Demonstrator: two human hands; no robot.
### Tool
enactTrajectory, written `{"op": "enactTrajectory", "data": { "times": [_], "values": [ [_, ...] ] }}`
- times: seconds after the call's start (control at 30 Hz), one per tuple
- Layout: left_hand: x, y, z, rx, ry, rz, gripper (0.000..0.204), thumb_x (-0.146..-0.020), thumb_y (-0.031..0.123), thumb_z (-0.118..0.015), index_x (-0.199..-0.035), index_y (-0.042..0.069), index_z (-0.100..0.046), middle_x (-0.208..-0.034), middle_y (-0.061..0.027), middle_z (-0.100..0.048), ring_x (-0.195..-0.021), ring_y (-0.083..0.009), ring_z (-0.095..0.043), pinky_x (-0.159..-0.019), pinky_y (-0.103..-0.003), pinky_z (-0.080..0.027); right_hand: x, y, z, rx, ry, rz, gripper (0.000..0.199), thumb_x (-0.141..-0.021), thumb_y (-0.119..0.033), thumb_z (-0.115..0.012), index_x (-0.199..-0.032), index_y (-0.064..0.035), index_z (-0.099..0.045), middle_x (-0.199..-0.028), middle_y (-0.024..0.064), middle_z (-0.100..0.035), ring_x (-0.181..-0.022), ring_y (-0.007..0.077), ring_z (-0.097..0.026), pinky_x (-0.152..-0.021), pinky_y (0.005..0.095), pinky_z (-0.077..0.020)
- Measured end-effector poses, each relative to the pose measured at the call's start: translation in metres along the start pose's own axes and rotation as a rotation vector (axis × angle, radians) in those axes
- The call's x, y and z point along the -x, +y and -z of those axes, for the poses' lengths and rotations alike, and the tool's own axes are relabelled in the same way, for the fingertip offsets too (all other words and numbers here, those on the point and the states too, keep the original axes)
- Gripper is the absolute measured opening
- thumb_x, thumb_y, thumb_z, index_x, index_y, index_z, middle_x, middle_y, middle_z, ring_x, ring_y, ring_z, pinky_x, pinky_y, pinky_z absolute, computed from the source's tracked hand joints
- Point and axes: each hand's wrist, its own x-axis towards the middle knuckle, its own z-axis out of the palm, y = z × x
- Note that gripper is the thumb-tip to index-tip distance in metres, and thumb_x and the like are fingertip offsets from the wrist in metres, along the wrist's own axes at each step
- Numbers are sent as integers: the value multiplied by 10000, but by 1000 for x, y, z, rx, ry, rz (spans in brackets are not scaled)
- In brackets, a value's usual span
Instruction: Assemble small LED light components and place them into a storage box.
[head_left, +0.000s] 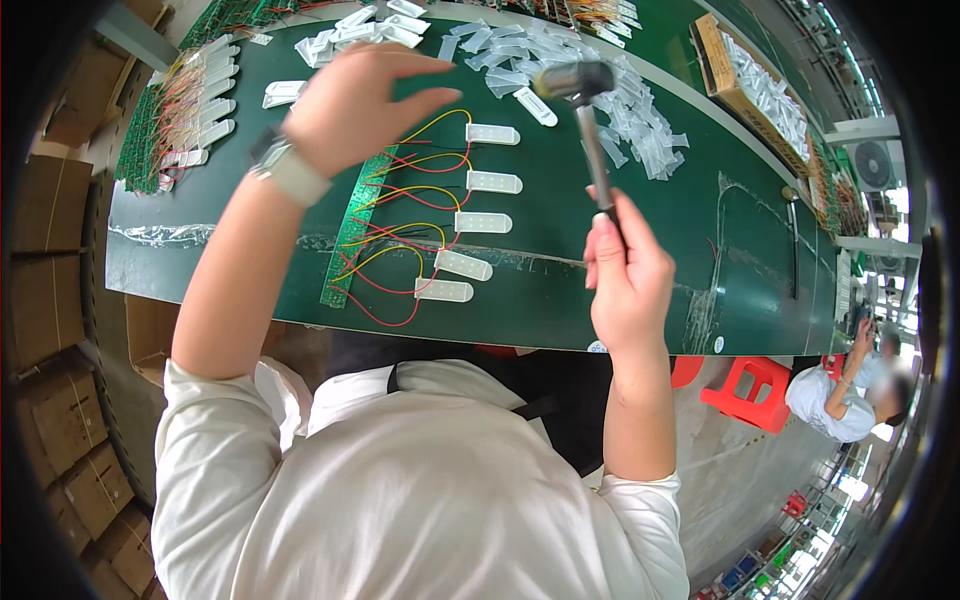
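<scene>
Far left, beyond the counter (pixel 640 300) edge: brown cardboard cartons (pixel 60 420) stacked on the floor.

Counter, left end: a batch of white housings with red and yellow leads (pixel 190 105), lying in a row on green boards, apparently set aside from the piece in hand.

Left hand (pixel 350 105): raised above the counter, fingers loosely spread and holding nothing; a pale wristband (pixel 290 170) sat on the wrist. It hovered just over the top of the green circuit strip (pixel 352 230), seemingly kept out of the mallet's path.

Centre: the strip lay flat on the counter, with red and yellow wires (pixel 400 235) looping to five white housings (pixel 482 222) laid in a column just right of it, each face up and apart from its neighbour, probably so each could be struck singly.

Right hand (pixel 625 275): fingers closed around the lower handle of a mallet (pixel 580 85), head lifted above the housings and blurred.

Behind: a heap of loose clear-white parts (pixel 620 105); a cardboard box of similar parts (pixel 760 90) further right.

Far right: a red stool (pixel 755 390) and another person (pixel 850 400), seated, well apart.
</scene>
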Motion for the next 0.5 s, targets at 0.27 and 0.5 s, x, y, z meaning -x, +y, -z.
{"op": "enactTrajectory", "data": {
  "times": [0.27,0.5],
  "values": [
    [123,7,74,123,-13,494,254,-932,146,-704,-1173,81,-755,-943,-32,-709,-827,-93,-557,-683,-255,-402,-4,24,-9,410,-25,10,268,-1012,-175,-604,-1199,10,-658,-876,216,-701,-756,402,-684,-679,414,-532],
    [127,22,76,82,-16,329,288,-892,71,-715,-1178,59,-742,-1080,-87,-727,-937,-195,-626,-860,-320,-492,41,29,28,3,191,-43,305,-1042,-88,-524,-1303,35,-623,-697,-18,-536,-556,36,-455,-510,209,-370]
  ]
}}
